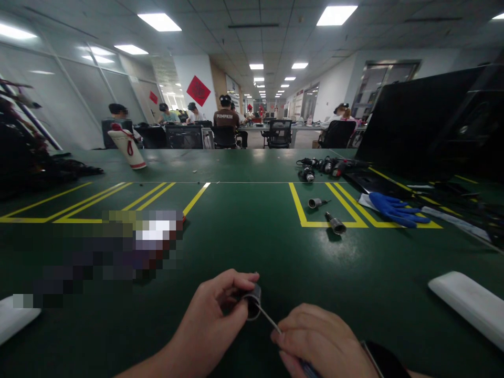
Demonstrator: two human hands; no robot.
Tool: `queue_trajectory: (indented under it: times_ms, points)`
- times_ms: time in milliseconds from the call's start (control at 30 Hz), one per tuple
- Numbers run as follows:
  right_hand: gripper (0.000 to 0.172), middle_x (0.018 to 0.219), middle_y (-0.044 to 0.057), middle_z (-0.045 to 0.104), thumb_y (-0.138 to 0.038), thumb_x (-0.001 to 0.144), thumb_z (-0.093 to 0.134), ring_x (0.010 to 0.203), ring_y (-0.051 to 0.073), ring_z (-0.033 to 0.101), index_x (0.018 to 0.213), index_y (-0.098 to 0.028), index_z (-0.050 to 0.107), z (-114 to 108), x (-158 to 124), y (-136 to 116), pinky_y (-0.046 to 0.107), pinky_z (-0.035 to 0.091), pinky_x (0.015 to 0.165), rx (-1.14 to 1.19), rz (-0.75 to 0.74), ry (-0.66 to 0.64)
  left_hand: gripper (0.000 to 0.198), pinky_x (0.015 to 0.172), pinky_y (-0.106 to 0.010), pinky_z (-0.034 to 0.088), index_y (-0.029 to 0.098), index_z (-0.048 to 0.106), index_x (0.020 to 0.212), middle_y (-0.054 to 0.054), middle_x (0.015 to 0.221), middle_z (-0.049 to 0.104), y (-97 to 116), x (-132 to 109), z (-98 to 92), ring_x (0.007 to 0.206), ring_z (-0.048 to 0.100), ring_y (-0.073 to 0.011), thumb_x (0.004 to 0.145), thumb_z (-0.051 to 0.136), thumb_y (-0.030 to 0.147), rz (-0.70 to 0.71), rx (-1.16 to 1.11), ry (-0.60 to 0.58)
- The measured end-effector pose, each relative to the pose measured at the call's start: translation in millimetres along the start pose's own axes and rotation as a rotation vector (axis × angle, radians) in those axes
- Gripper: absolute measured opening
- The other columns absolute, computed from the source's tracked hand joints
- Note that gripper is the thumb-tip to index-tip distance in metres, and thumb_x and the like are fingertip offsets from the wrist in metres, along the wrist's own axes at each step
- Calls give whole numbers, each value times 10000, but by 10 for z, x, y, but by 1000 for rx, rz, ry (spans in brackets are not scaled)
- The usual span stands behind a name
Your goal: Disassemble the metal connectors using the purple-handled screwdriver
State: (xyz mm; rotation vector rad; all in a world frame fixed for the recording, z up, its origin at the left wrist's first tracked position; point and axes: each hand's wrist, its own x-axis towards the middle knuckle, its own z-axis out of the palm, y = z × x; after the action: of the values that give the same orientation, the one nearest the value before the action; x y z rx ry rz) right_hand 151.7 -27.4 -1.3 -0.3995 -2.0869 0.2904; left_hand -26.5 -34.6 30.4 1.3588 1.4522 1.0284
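Open-plan office, long ceiling lights, people seated at desks beyond, one in a brown shirt [226,118]. Foreground: green tabletop [252,236] marked out in yellow tape [298,207].

Left hand [212,317]: thumb and fingers curled to a pinch round a small metal cup [257,293], just above the near middle of the tabletop, open mouth facing the wearer and the right hand. Right hand [317,336]: closed round a thin-shafted tool, probably a screwdriver [269,317]; a bit of bluish handle shows below the fingers. Shaft reaches the cup's mouth; whether the tip touches the inner wall, cannot tell.

Progress, as judged: work on the held cup looks under way, tool and piece already brought together. Inside mostly dark, so nothing finished can be confirmed; how much is left, unclear. Two similar stemmed metal pieces lie apart from the hands: one [314,203] within the taped bay, the other [337,226] across its front line. Neither is being handled; whether they are done or waiting, not shown. Blue glove [388,208] lies unworn to their right.
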Motion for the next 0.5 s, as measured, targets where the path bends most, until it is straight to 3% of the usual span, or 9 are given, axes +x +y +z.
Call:
queue_trajectory:
  times_ms: [500]
  points:
    - [177,651,47,686,-24,765,481,543,129,616,848,-137,589,-13,28,-30,213,511,496,-55,-16,21,126,721,-324,548,180,644,681,-81,936,718,-56,1,0,875,664,-223,654,533,130,70,32,28]
